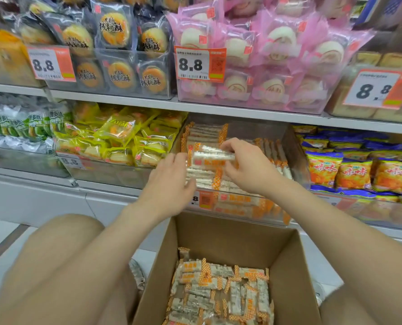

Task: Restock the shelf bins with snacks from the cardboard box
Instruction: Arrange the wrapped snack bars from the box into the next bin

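An open cardboard box (289, 266) stands on the floor between my knees, partly filled with orange-and-white snack packs (221, 292). Straight above it, on the lower shelf, a clear plastic bin (296, 158) holds rows of the same packs. My right hand (244, 167) pinches a few snack packs (213, 154) over the bin's front half. My left hand (169, 179) has its fingers curled against the left end of the stacked packs in the bin; its grip is hidden behind the hand.
Neighbouring bins hold yellow-wrapped cakes (122, 137) to the left and blue-and-orange snack bags (359, 170) to the right. The upper shelf carries dark-wrapped pastries (115, 52) and pink-wrapped buns (265, 57) with 8.8 price tags (199, 63). My bare knees flank the box.
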{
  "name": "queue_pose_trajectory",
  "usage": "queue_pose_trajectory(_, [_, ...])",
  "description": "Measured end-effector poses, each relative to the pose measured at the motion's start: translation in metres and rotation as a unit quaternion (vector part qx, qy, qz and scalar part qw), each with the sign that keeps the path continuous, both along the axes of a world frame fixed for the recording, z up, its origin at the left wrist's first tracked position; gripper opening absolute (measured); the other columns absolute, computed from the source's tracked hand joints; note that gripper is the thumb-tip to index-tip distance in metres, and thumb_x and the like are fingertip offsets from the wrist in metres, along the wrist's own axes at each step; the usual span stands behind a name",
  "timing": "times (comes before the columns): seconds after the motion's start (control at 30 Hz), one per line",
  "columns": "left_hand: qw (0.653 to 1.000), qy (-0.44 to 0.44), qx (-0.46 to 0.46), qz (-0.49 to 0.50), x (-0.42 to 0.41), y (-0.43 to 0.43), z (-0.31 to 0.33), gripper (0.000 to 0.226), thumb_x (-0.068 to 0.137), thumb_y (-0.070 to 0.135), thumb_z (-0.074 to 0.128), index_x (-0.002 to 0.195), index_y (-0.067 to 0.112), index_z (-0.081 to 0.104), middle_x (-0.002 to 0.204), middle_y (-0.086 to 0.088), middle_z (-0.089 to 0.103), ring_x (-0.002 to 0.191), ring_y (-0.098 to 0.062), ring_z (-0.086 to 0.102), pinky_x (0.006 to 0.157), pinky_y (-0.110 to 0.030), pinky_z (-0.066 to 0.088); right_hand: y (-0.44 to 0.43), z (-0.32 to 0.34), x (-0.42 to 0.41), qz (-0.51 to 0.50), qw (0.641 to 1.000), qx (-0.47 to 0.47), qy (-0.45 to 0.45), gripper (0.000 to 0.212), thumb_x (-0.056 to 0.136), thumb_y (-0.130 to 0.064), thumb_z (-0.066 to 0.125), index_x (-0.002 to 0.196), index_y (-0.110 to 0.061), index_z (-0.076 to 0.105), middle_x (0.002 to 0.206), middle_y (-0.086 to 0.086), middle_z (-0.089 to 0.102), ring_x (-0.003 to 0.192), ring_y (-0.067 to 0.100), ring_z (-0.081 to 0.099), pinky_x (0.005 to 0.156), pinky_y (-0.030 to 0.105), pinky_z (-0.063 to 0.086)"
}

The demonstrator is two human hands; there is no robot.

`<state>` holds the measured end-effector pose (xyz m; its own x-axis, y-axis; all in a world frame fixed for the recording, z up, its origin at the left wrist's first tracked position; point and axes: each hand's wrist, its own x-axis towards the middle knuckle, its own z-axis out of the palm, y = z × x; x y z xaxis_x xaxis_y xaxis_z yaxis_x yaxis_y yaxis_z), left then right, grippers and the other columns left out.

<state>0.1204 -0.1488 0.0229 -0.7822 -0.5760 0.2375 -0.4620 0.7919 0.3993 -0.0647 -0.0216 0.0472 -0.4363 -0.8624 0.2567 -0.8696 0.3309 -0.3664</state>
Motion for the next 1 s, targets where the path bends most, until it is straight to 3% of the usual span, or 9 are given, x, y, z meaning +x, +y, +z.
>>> queue_pose_trajectory(0.07, [0.997, -0.063, -0.048, 0.025, -0.005, 0.010, -0.008, 0.075, 0.100, 0.038, 0.057, 0.160, 0.010, 0.023, 0.149, -0.011, 0.037, 0.136, -0.034, 0.037, 0.108, -0.049, 0.038, -0.019, -0.007, -0.010, -0.013, 1.000, 0.016, 0.011, 0.041, 0.101, -0.022, 0.054, 0.142, -0.017, 0.051, 0.137, 0.007, 0.060, 0.125, 0.026, 0.058, 0.102, 0.046, 0.051])
queue_pose_trajectory(0.13, [0.989, -0.102, -0.104, 0.026, -0.010, 0.019, -0.014, 0.078, 0.099, 0.044, 0.053, 0.162, 0.013, 0.017, 0.156, -0.012, 0.028, 0.139, -0.035, 0.032, 0.107, -0.051, 0.035, -0.036, -0.018, -0.014, -0.008, 0.999, 0.026, 0.023, 0.041, 0.101, -0.019, 0.053, 0.142, -0.015, 0.053, 0.136, 0.010, 0.060, 0.126, 0.030, 0.057, 0.104, 0.045, 0.049])
queue_pose_trajectory(0.23, [0.980, -0.139, -0.140, 0.020, -0.014, 0.020, -0.020, 0.058, 0.099, 0.050, 0.049, 0.148, 0.023, 0.036, 0.148, -0.009, 0.033, 0.132, -0.034, 0.038, 0.099, -0.050, 0.035, -0.055, -0.033, -0.010, -0.036, 0.999, -0.002, 0.040, 0.038, 0.104, -0.017, 0.053, 0.142, -0.015, 0.058, 0.135, 0.016, 0.050, 0.120, 0.038, 0.055, 0.103, 0.045, 0.048])
queue_pose_trajectory(0.33, [0.976, -0.163, -0.142, 0.011, -0.013, 0.021, -0.021, 0.044, 0.099, 0.048, 0.049, 0.136, 0.024, 0.045, 0.137, -0.007, 0.038, 0.123, -0.034, 0.041, 0.096, -0.049, 0.037, -0.069, -0.036, -0.001, -0.092, 0.995, -0.029, 0.039, 0.032, 0.104, -0.017, 0.054, 0.135, -0.021, 0.064, 0.135, 0.018, 0.042, 0.117, 0.042, 0.051, 0.101, 0.046, 0.047])
queue_pose_trajectory(0.47, [0.979, -0.153, -0.138, 0.006, -0.013, 0.025, -0.021, 0.043, 0.099, 0.047, 0.050, 0.134, 0.022, 0.046, 0.132, -0.007, 0.040, 0.120, -0.033, 0.040, 0.096, -0.047, 0.037, -0.076, -0.039, 0.005, -0.073, 0.995, 0.022, 0.060, 0.031, 0.107, -0.017, 0.047, 0.136, -0.020, 0.059, 0.135, 0.020, 0.040, 0.118, 0.042, 0.049, 0.095, 0.047, 0.049])
queue_pose_trajectory(0.57, [0.978, -0.155, -0.141, 0.012, -0.013, 0.027, -0.022, 0.044, 0.100, 0.048, 0.049, 0.135, 0.022, 0.046, 0.133, -0.006, 0.042, 0.120, -0.033, 0.040, 0.096, -0.047, 0.036, -0.077, -0.037, 0.005, -0.092, 0.994, -0.001, 0.055, 0.028, 0.107, -0.018, 0.050, 0.133, -0.020, 0.061, 0.135, 0.018, 0.043, 0.109, 0.039, 0.058, 0.087, 0.044, 0.050])
queue_pose_trajectory(0.67, [0.978, -0.150, -0.142, 0.011, -0.012, 0.026, -0.022, 0.044, 0.100, 0.047, 0.049, 0.137, 0.023, 0.047, 0.135, -0.005, 0.043, 0.123, -0.032, 0.040, 0.098, -0.048, 0.036, -0.077, -0.039, 0.008, -0.092, 0.995, -0.019, 0.023, 0.039, 0.104, -0.009, 0.052, 0.142, -0.014, 0.053, 0.136, 0.019, 0.046, 0.104, 0.040, 0.063, 0.080, 0.040, 0.046])
queue_pose_trajectory(0.87, [0.986, -0.118, -0.117, 0.007, -0.010, 0.022, -0.021, 0.041, 0.100, 0.042, 0.049, 0.137, 0.025, 0.049, 0.135, -0.002, 0.047, 0.124, -0.031, 0.042, 0.098, -0.047, 0.037, -0.063, -0.031, 0.009, -0.126, 0.991, -0.047, 0.026, 0.052, 0.096, -0.022, 0.054, 0.146, -0.011, 0.044, 0.135, 0.016, 0.046, 0.117, 0.040, 0.053, 0.095, 0.047, 0.048])
queue_pose_trajectory(1.0, [0.990, -0.036, -0.133, 0.004, -0.002, 0.023, -0.021, 0.032, 0.094, 0.030, 0.059, 0.125, 0.022, 0.056, 0.120, -0.001, 0.050, 0.114, -0.029, 0.046, 0.088, -0.043, 0.041, -0.037, -0.015, 0.023, -0.126, 0.986, -0.083, 0.066, 0.040, 0.093, -0.027, 0.057, 0.131, -0.018, 0.057, 0.123, 0.007, 0.051, 0.110, 0.030, 0.051, 0.091, 0.043, 0.047])
